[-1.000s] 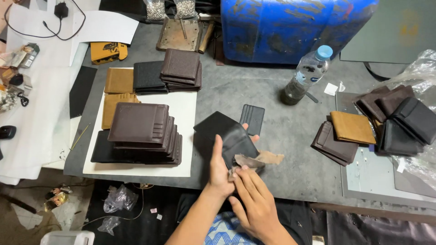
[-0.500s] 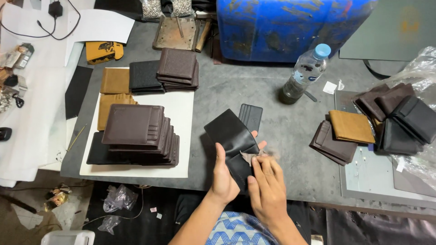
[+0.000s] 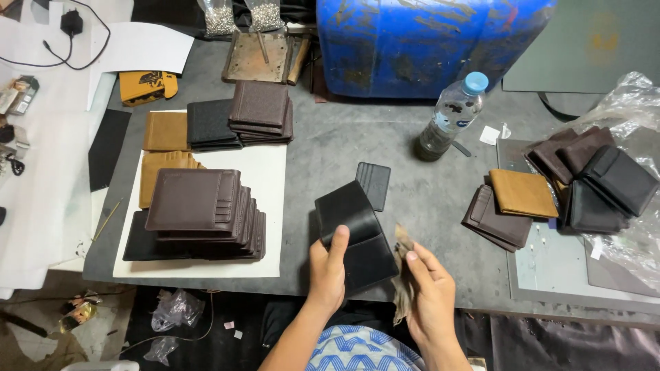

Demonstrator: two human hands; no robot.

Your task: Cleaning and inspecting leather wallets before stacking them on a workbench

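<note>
Open black leather bifold wallet (image 3: pixel 356 237) held over table edge by L hand (image 3: pixel 328 271), thumb clamped on flap; crumpled brown paper strip (image 3: pixel 402 275) pinched in R hand (image 3: pixel 430 292) just beside; flap best kept spread wide.

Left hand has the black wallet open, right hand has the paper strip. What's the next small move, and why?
Probably bring the paper strip in the right hand across to the open black wallet held by the left hand: the strip hangs just beside the wallet's right edge, not yet inside.
</note>
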